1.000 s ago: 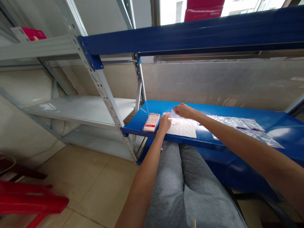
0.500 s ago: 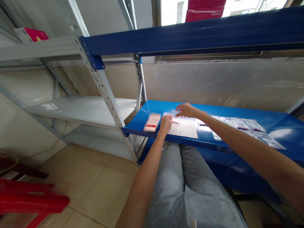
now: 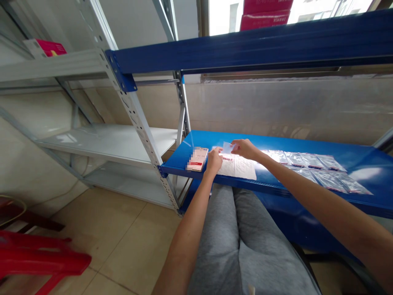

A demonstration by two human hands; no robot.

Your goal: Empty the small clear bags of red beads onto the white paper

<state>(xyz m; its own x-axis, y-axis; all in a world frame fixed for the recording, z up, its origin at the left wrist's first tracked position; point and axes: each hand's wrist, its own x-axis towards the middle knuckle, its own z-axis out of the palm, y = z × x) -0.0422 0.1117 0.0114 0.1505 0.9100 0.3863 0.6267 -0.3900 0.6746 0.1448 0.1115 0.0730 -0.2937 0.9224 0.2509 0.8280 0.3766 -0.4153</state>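
Note:
My left hand [image 3: 214,160] rests on the blue shelf [image 3: 307,144] with its fingers curled, touching the left edge of a white sheet [image 3: 242,167]. Whether it grips anything I cannot make out. My right hand [image 3: 244,148] pinches a small clear plastic bag [image 3: 227,147] and holds it just above the white sheet. A small pink and white box [image 3: 198,159] lies on the shelf just left of my left hand.
Several clear plastic bags [image 3: 310,166] lie in rows along the shelf to the right. A grey metal rack [image 3: 101,141] stands at left with a pink box [image 3: 46,48] on top. A red stool [image 3: 39,258] is on the floor. My grey-trousered legs [image 3: 242,246] are below.
My right hand has lifted the small clear bag a little off the white sheet and drawn it slightly right. The left hand has stayed at the sheet's left edge.

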